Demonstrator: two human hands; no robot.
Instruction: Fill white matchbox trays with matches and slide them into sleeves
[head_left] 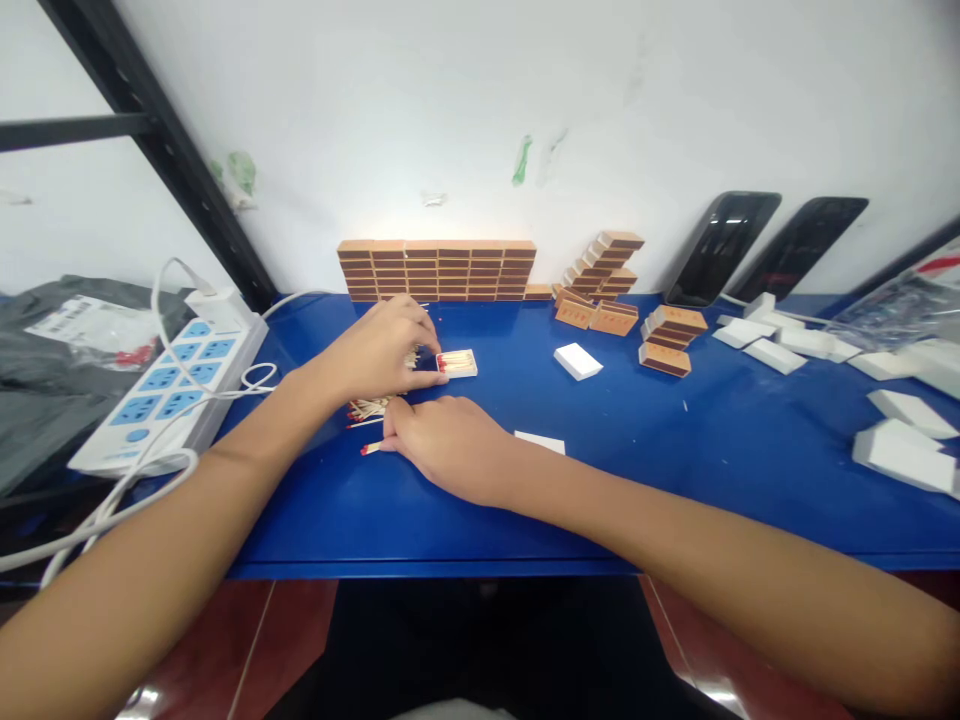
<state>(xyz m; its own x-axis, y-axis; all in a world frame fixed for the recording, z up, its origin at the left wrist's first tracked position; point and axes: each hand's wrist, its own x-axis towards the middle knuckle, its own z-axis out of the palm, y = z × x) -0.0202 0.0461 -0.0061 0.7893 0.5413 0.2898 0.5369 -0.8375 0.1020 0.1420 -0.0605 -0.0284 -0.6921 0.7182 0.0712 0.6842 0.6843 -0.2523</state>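
Observation:
My left hand (390,348) is closed at the left end of a small white matchbox tray (466,371), thumb and finger at its corners. Red-headed matches lie in the tray. Lower down, my right hand (450,440) pinches a few matches (371,449), their red heads poking out to the left. A loose pile of matches (366,408) lies on the blue table between and beneath my hands, partly hidden by them. Just right of my right hand is a white tray (541,441), partly covered by the forearm.
Stacked matchboxes (437,270) form a block against the wall. More matchboxes (604,270) and a short stack (671,335) stand right of it. One white tray (578,361) lies mid-table; several white trays (806,341) are at right. Two phones (724,250) lean on the wall. A power strip (172,385) with cables is left.

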